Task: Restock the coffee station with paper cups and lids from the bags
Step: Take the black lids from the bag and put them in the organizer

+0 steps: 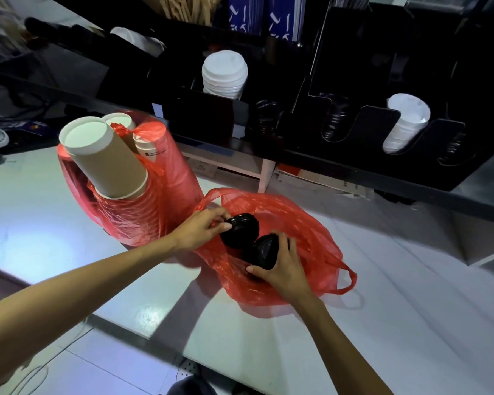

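Note:
A red plastic bag (305, 223) lies open on the white table, with two stacks of black lids inside. My left hand (203, 228) grips the upper stack of black lids (243, 232) at its left end. My right hand (283, 266) is closed around the lower stack of black lids (264, 252). To the left stands a second red bag (160, 206) holding stacks of brown paper cups (106, 158), bottoms up. Behind them the black coffee station organiser (354, 155) holds white lids (224, 74) and another white lid stack (405, 124) in its slots.
Black lids (265, 118) fill a dark slot in the middle of the organiser. Wooden stirrers (183, 7) and blue packets (265, 15) stand at the back. The white table (382, 280) stretches right of the bag. Clutter lies at the far left edge.

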A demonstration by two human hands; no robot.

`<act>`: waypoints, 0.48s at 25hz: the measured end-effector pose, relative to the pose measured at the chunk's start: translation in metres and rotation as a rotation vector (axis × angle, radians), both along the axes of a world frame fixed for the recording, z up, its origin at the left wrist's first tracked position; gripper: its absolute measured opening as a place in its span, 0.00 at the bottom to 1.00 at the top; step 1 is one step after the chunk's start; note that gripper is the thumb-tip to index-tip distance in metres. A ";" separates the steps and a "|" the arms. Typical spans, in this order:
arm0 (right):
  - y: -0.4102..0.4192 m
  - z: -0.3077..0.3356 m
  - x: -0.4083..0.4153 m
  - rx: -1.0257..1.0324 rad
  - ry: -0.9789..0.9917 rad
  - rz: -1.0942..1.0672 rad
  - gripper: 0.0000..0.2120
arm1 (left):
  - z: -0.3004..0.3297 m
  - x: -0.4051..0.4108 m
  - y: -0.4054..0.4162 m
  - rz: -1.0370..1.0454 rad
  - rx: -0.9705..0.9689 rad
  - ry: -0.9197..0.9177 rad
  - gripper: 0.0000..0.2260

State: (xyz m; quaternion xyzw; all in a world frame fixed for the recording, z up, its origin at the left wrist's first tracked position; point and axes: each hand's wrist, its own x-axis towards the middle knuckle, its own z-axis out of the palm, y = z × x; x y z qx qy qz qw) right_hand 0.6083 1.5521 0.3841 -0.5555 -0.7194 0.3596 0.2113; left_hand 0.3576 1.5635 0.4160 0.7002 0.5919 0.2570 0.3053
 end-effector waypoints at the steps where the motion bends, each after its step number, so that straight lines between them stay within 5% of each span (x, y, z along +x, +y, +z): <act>1: 0.001 0.002 0.000 -0.004 0.015 0.001 0.46 | 0.001 0.000 0.001 0.002 0.012 -0.023 0.03; 8: 0.011 0.010 -0.013 -0.167 0.150 -0.016 0.46 | 0.019 0.002 -0.009 0.212 0.099 -0.336 0.07; 12: 0.017 0.011 -0.021 -0.247 0.132 0.023 0.46 | 0.017 -0.014 -0.024 0.210 0.051 -0.336 0.12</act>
